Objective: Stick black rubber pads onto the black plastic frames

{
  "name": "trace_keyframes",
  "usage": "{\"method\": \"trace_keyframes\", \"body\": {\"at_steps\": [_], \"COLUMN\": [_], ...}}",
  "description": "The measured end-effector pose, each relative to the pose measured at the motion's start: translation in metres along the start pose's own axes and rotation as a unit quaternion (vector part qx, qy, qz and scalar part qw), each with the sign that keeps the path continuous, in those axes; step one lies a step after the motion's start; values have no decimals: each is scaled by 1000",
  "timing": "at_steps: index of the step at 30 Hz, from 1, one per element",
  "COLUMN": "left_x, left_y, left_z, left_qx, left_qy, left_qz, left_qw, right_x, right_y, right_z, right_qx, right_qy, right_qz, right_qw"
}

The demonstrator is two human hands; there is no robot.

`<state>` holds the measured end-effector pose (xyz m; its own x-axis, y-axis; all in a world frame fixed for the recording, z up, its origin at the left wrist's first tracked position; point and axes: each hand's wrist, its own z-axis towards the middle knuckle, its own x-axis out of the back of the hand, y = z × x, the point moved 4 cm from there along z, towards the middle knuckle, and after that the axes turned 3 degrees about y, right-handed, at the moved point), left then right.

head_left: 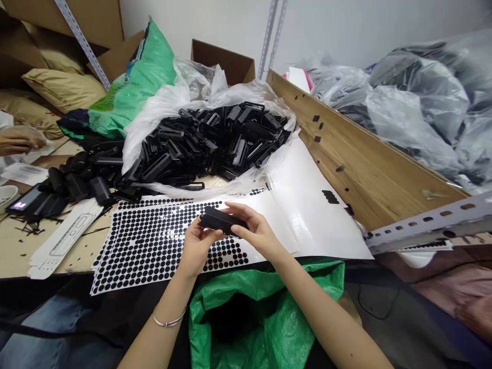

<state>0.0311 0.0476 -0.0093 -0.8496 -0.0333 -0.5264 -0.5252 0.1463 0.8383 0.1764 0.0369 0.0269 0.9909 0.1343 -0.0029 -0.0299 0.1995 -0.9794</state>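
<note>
Between my two hands is a black oblong plastic piece (221, 220), held a little above the table. The fingers of my left hand (198, 243) grip its left end, with a bracelet on that wrist. At its other end, my right hand (257, 230) pinches it between thumb and fingers. Below lie sheets of round black stickers (154, 246), with some dots gone near the right edge. Behind them a clear plastic bag (134, 123) spills a heap of black plastic parts (238, 133). What the piece is exactly, I cannot make out.
An open green sack (215, 307) hangs at the table's front edge, below my forearms. White backing sheets (303, 205) lie right, beside a wooden board (369, 174). A flat printed carton (69, 236) and more black parts lie left. Another person's hand (21, 141) is at far left.
</note>
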Motion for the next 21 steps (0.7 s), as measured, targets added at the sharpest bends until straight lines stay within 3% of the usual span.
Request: {"method": "trace_keyframes", "body": {"at_steps": [4, 7, 10, 12, 14, 16, 17, 19, 21], "left_x": [2, 5, 5, 3, 2, 2, 2, 4, 8], "left_y": [1, 1, -1, -1, -1, 0, 0, -1, -2], "left_z": [-1, -3, -4, -5, -6, -6, -6, -6, -6], "left_qx": [-21, -7, 2, 0, -5, -5, -3, 8, 25], "left_qy": [-11, 17, 10, 0, -6, -11, -12, -14, -12], "left_qz": [38, 39, 56, 64, 64, 61, 59, 57, 54], "left_qw": [999, 999, 998, 998, 998, 998, 998, 998, 998], "right_x": [0, -5, -5, 5, 31, 72, 96, 143, 174], "right_y": [-2, -7, -12, -19, -29, -40, -44, -48, -43], "right_z": [-2, -5, -6, -7, -9, -15, -19, -32, -40], "right_qx": [29, 59, 53, 43, 28, -11, -43, -150, -207], "right_qy": [31, 30, 36, 45, 94, 190, 245, 382, 417], "right_qz": [-101, -194, -267, -291, -327, -391, -435, -519, -534], "right_qw": [994, 979, 962, 955, 940, 901, 866, 750, 706]}}
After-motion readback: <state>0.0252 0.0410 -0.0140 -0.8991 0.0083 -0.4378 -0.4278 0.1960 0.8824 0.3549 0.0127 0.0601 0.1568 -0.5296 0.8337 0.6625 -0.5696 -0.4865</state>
